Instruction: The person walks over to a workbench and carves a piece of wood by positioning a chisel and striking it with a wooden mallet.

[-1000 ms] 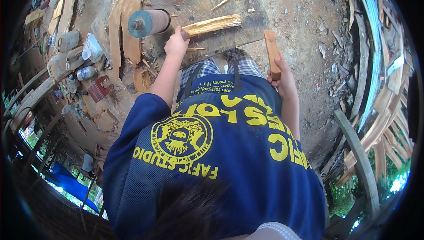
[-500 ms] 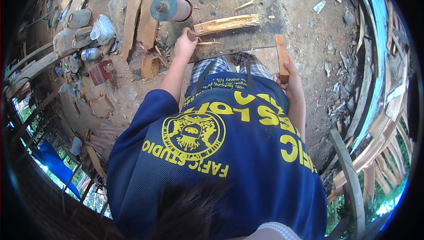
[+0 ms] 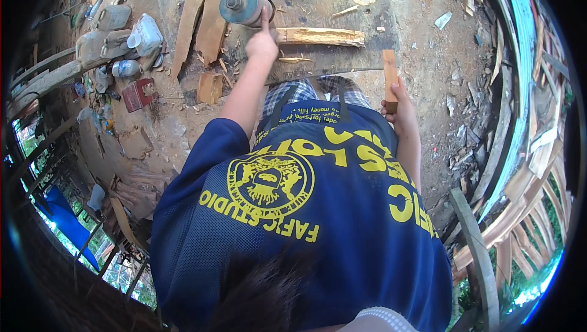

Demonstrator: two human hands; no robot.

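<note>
Head view: right of centre, the right hand (image 3: 402, 106) has its grip clenched round a wooden block (image 3: 389, 70), long axis running up the frame; the drum (image 3: 241, 7) lies to its upper left, nearer the left hand (image 3: 263, 46), whose grip I can't tell.

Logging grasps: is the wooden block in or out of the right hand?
In: the right hand grips the wooden block near its lower end.

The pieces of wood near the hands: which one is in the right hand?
The straight-edged block is in the right hand; the rough piece and thin sliver lie on the board.
</note>
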